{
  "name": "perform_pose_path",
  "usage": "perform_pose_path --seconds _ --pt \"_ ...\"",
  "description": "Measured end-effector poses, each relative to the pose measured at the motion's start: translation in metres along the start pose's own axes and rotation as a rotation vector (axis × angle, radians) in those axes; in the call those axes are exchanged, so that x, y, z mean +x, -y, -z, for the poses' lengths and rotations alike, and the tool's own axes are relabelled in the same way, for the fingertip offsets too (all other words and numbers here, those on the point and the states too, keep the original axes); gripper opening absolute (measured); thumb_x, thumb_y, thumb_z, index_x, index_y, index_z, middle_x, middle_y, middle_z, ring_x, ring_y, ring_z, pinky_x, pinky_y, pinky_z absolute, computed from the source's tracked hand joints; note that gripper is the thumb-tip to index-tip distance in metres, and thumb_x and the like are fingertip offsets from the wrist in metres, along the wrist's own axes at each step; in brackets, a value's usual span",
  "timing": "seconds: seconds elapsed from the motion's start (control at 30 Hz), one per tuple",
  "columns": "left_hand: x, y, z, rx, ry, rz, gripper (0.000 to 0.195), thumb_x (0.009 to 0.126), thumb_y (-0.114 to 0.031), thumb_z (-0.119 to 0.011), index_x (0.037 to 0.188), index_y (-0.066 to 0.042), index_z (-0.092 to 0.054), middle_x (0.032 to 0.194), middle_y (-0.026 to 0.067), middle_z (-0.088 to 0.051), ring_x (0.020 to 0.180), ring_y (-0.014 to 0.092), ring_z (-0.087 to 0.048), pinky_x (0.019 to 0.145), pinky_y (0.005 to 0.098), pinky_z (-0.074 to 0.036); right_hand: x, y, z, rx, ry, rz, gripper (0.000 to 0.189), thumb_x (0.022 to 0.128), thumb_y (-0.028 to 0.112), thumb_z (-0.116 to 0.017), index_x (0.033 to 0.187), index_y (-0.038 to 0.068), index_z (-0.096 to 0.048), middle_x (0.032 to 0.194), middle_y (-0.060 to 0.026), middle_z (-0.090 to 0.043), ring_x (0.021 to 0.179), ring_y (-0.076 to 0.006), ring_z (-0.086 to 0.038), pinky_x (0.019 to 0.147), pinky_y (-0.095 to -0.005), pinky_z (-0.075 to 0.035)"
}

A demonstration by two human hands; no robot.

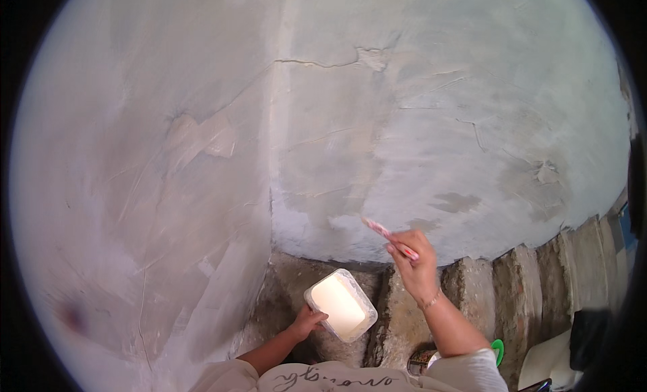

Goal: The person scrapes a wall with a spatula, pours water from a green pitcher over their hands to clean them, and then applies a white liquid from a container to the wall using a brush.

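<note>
My left hand (309,322) grips the near-left rim of a rectangular plastic tub (339,306) that holds white paint or a similar liquid. Up and to the right of it, my right hand (414,260) holds a paintbrush (376,227) by its handle, the bristle end pointing up and left. Behind the brush tip stands a plastered wall (333,164) with whiter, freshly coated-looking patches low down; whether the bristles touch it I cannot tell. Cracks and rough patches mark the wall, and a vertical corner runs left of the brush.
Rough concrete steps (475,296) run along the foot of the wall to the right. Near my right forearm are a printed can (420,362) and a green round object (498,351), partly hidden. A black object (589,339) lies at the lower right, by a pale sheet-like thing (548,361).
</note>
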State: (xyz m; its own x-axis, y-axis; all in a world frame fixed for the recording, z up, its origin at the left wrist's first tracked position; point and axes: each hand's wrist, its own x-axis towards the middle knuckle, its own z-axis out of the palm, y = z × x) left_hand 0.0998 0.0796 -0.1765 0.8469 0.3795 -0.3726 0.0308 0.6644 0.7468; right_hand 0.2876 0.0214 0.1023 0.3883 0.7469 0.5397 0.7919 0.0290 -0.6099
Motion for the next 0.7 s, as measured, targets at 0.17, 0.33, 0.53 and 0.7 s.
perform_pose_path --seconds 0.17,0.33,0.53,0.7 --pt "0.003 -0.009 -0.017 -0.024 0.049 0.026 0.060 0.078 -0.019 -0.063 0.130 -0.007 -0.036 0.117 0.0118 -0.054 0.098 0.025 -0.061 0.076 0.0404 -0.054 -0.071 0.007 0.048 0.552 -0.284 -0.589 0.011 0.084 0.001 -0.062 0.092 -0.006 -0.060 0.085 -0.0122 -0.064 0.064 -0.0192 -0.064 0.059 -0.0286 -0.054" --pt "0.003 -0.014 -0.030 -0.030 0.132 0.115 0.059 0.079 -0.021 -0.060 0.131 -0.006 -0.035 0.117 0.0131 -0.053 0.098 0.027 -0.061 0.076 0.0421 -0.054 -0.119 0.018 0.078 0.585 -0.324 -0.652 0.012 0.084 0.002 -0.062 0.093 -0.005 -0.061 0.084 -0.0141 -0.065 0.063 -0.0184 -0.065 0.056 -0.0280 -0.054" --pt "0.007 -0.029 -0.070 -0.006 0.243 0.152 0.054 0.082 -0.022 -0.056 0.130 -0.007 -0.036 0.117 0.0136 -0.053 0.100 0.027 -0.060 0.081 0.0456 -0.052 -0.137 0.023 0.077 0.196 0.010 -0.342 0.012 0.079 0.000 -0.066 0.091 -0.002 -0.066 0.091 -0.0121 -0.065 0.077 -0.0204 -0.064 0.064 -0.0291 -0.051" --pt "0.007 -0.051 -0.101 0.082 0.364 0.169 0.053 0.087 -0.026 -0.050 0.134 -0.010 -0.034 0.128 0.0119 -0.048 0.113 0.027 -0.052 0.091 0.0493 -0.044 -0.140 0.016 0.060 -0.061 0.211 -0.169 0.017 0.075 -0.002 -0.064 0.091 0.001 -0.067 0.090 -0.0145 -0.064 0.083 -0.0284 -0.063 0.071 -0.0345 -0.050"
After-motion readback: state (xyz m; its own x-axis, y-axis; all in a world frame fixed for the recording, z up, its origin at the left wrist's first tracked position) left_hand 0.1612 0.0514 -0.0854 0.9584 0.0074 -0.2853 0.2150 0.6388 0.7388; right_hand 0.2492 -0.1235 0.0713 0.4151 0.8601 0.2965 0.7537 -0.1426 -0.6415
